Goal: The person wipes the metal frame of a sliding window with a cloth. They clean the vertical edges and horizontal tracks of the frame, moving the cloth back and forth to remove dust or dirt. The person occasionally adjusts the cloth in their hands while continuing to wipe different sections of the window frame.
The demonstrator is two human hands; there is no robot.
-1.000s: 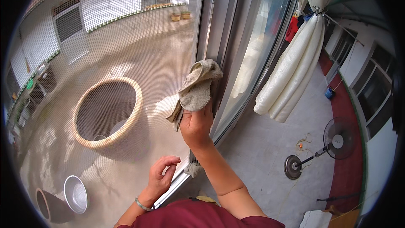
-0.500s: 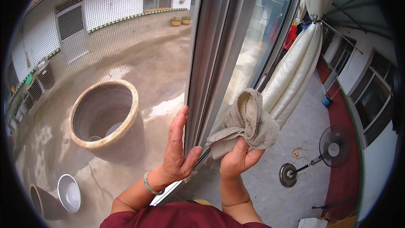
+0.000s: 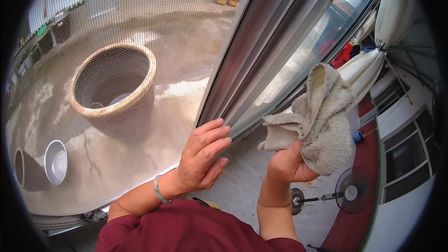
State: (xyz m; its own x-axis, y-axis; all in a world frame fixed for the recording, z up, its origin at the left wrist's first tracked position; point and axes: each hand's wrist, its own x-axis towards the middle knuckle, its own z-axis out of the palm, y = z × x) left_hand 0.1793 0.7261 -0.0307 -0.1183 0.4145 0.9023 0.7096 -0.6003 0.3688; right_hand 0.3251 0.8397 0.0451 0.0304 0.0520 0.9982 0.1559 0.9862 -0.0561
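In my right hand (image 3: 288,164) is a bunched grey-beige cloth (image 3: 324,119), gripped between thumb and fingers and raised beside the window. My left hand (image 3: 201,156), with a pale bangle on the wrist, is held up with its fingers stretched out and holds nothing. It is nearest the lower end of the metal window frame (image 3: 275,42); whether a fingertip touches it I cannot tell. Left of the frame stretches a mesh screen (image 3: 177,32). To the frame's right is a glass pane (image 3: 322,32).
Beyond the screen stand a large round clay vat (image 3: 151,72) and a metal basin (image 3: 57,163). On the right hangs a tied cream curtain (image 3: 394,7). A standing fan (image 3: 350,191) is on the grey floor, near a dark red strip along the wall.
My view has turned, so the window frame leans further right. The left hand has come away from the screen's edge toward me. My right hand has lifted the cloth rightward.
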